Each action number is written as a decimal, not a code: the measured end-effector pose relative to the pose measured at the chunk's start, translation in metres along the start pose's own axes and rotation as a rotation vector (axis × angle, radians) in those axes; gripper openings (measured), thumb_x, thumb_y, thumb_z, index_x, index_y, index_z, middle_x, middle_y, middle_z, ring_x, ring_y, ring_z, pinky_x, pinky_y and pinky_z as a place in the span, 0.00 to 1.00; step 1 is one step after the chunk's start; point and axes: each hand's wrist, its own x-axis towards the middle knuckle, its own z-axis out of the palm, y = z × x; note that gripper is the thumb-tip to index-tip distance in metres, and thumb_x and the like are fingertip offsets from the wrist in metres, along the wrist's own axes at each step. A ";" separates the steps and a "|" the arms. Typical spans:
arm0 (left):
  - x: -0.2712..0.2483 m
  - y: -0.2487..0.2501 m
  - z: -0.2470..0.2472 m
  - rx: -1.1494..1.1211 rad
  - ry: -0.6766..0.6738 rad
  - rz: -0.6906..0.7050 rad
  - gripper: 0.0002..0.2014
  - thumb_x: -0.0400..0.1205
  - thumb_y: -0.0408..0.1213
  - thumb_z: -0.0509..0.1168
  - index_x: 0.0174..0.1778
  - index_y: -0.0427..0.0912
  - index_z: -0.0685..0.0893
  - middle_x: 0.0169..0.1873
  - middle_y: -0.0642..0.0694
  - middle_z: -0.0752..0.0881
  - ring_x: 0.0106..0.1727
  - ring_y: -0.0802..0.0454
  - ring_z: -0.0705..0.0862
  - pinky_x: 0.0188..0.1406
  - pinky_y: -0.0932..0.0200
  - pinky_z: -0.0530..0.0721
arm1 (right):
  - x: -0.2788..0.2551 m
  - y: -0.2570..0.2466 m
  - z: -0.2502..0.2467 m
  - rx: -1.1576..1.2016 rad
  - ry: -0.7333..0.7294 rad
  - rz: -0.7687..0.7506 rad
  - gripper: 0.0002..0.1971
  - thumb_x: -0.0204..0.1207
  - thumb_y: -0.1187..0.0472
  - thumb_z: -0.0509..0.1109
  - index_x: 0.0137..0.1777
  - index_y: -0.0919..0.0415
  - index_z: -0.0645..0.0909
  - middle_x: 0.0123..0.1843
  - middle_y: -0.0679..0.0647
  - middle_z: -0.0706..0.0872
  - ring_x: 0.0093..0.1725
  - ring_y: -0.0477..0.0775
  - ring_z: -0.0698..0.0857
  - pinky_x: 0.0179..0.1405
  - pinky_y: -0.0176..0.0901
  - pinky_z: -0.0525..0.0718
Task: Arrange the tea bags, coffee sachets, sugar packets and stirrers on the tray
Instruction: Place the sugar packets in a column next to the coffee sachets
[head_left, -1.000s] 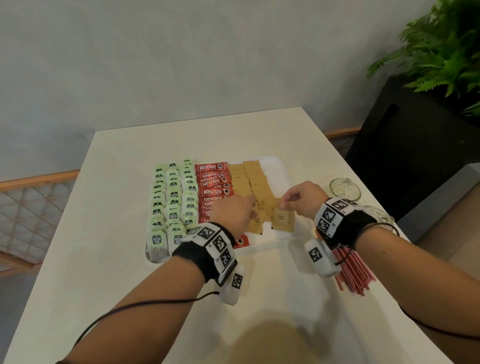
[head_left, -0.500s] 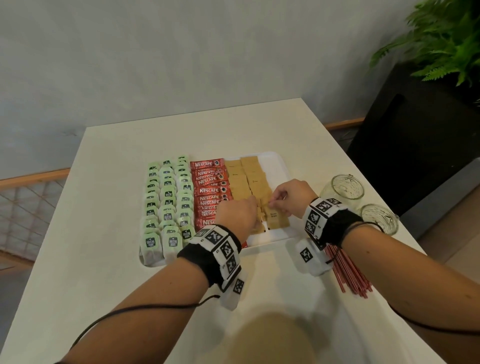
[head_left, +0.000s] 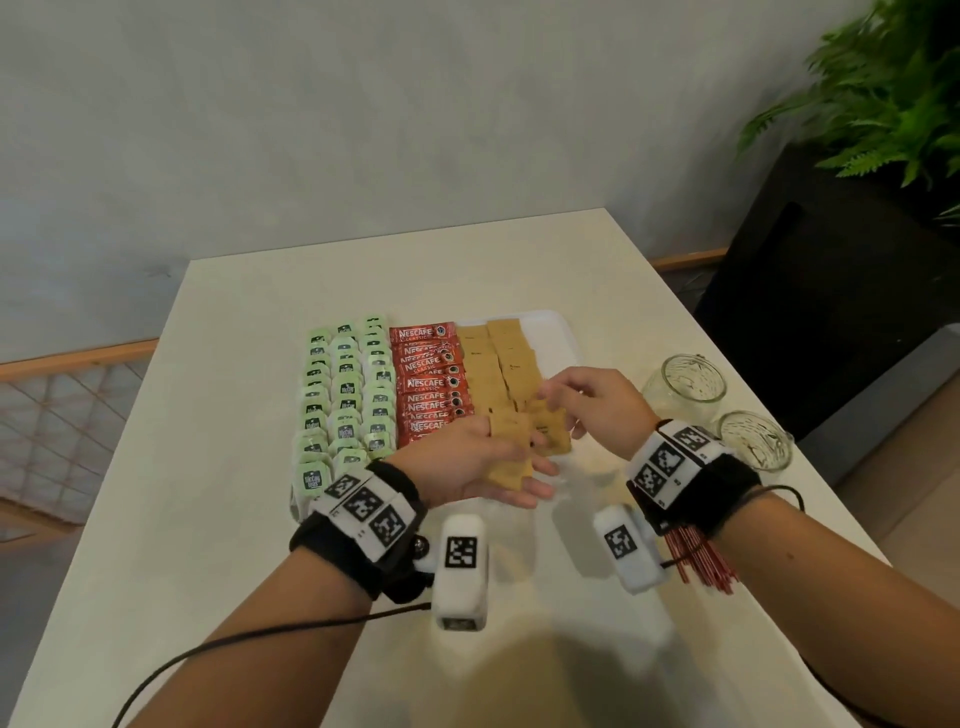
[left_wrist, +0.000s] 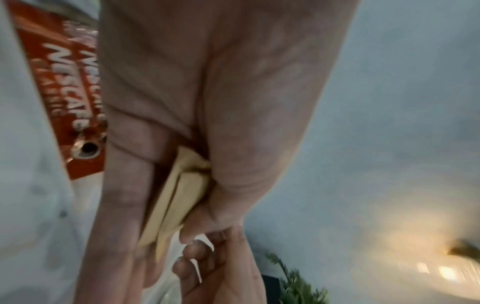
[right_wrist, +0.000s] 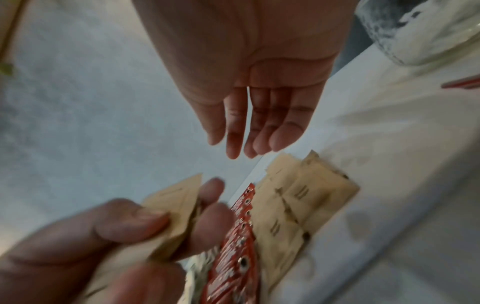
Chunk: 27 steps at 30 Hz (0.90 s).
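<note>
A white tray (head_left: 556, 332) holds rows of green tea bags (head_left: 345, 395), red coffee sachets (head_left: 431, 384) and brown sugar packets (head_left: 498, 364). My left hand (head_left: 498, 467) hovers over the tray's near edge. Its thumb and fingers pinch a small stack of sugar packets (head_left: 511, 452), seen edge-on in the left wrist view (left_wrist: 179, 197). My right hand (head_left: 571, 400) hangs just right of that stack with its fingers straight and nothing in them (right_wrist: 246, 133). Red stirrers (head_left: 701, 561) lie on the table under my right wrist.
Two empty glass jars (head_left: 685, 379) (head_left: 756, 441) stand right of the tray near the table's right edge. A black planter with a fern (head_left: 893, 93) stands beyond that edge. A grey wall runs behind the table.
My left hand has lifted off the sugar rows and turned, showing the packets it grips. My right hand has drawn up and back from the row, fingers now straight.
</note>
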 end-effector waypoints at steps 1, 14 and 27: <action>-0.003 -0.003 0.000 0.004 -0.041 0.015 0.09 0.86 0.27 0.62 0.60 0.37 0.82 0.54 0.36 0.90 0.50 0.40 0.90 0.48 0.52 0.91 | -0.007 -0.002 0.003 0.056 -0.049 0.010 0.08 0.80 0.53 0.70 0.47 0.55 0.88 0.39 0.51 0.88 0.32 0.49 0.82 0.32 0.41 0.82; -0.028 -0.024 0.012 0.052 -0.051 0.065 0.17 0.82 0.23 0.66 0.66 0.37 0.80 0.57 0.37 0.90 0.52 0.46 0.90 0.52 0.54 0.90 | -0.042 -0.024 0.004 0.074 -0.155 -0.061 0.04 0.78 0.65 0.71 0.45 0.65 0.84 0.32 0.51 0.82 0.27 0.38 0.79 0.29 0.29 0.78; -0.023 0.001 -0.005 0.403 0.394 0.304 0.09 0.80 0.37 0.74 0.52 0.37 0.88 0.35 0.41 0.90 0.32 0.52 0.86 0.36 0.51 0.89 | -0.048 -0.035 -0.001 -0.022 -0.167 0.025 0.06 0.71 0.63 0.79 0.42 0.57 0.84 0.36 0.50 0.86 0.34 0.49 0.87 0.39 0.46 0.88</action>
